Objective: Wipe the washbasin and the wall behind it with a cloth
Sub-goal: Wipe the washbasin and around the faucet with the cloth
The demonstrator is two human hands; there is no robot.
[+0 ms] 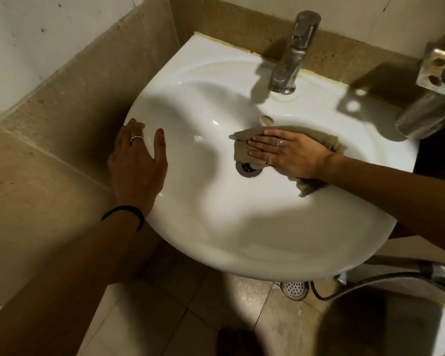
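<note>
A white washbasin (216, 227) fills the middle of the head view, set into a corner of beige tiled wall (242, 24). My right hand (290, 156) lies flat on a brown cloth (244, 147), pressing it into the bowl just above the drain (248, 169). My left hand (136, 160) rests on the basin's left rim, fingers apart, thumb inside the bowl, holding nothing. A chrome tap (293, 52) stands at the back of the basin.
A metal holder (437, 80) juts from the wall at the right, over the basin's edge. Beige tiles (62, 104) run close along the basin's left side. Below, a floor drain (294, 290) and a hose (370, 278) lie on the tiled floor.
</note>
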